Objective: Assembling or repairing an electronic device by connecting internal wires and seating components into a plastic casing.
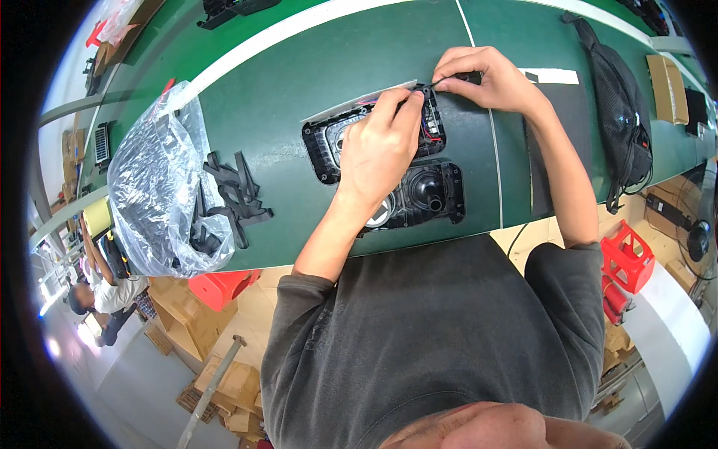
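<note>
My right hand [486, 84] pinches a thin black cable [449, 79] at the upper right corner of an open black plastic housing [318, 153], which has red and blue wires and a small board [431, 123] inside. My left hand [378, 146] lies over this housing, fingers curled at the same corner; what its fingertips hold is hidden. Below, on the green bench [262, 97], a second black housing piece [449, 206] with a round speaker-like part [428, 191] lies partly behind my left wrist and hand.
A clear plastic bag [153, 187] and loose black straps [243, 198] lie left. A dark mat [561, 135], black backpack [621, 112] and cardboard box [666, 90] are right. A co-worker [112, 295] is at far left. Red stools [627, 254] stand below the bench.
</note>
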A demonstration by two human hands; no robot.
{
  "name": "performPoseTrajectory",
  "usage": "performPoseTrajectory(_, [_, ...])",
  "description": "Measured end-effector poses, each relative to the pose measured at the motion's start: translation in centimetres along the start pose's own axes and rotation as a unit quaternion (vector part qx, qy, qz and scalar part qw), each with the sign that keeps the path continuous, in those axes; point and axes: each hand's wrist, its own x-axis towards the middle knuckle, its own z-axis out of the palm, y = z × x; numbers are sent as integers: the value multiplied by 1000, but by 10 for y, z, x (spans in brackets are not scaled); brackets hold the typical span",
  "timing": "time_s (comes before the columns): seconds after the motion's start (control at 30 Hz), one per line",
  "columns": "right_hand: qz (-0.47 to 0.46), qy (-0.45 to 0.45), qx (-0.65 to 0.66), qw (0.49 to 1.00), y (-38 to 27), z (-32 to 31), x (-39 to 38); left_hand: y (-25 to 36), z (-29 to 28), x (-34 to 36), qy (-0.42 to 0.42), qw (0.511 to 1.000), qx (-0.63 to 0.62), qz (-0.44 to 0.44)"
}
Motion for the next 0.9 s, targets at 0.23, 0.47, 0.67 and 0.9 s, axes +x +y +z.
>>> performPoseTrajectory(0.23, [109, -83, -22, 990, -11, -22, 7, -13, -2, 4, -54, 995, -19, 84])
performPoseTrajectory(0.47, [108, -63, -102, 987, -22, -33, -6, -15, -4, 1, -61, 992, -33, 104])
performPoseTrajectory(0.67, [116, -47, -131, 983, -16, -26, -10, -9, -14, -1, -102, 988, -3, 119])
performPoseTrajectory(0.9, [85, 45, -207, 974, -49, -37, -57, -44, -94, -63, -101, 961, -70, 246])
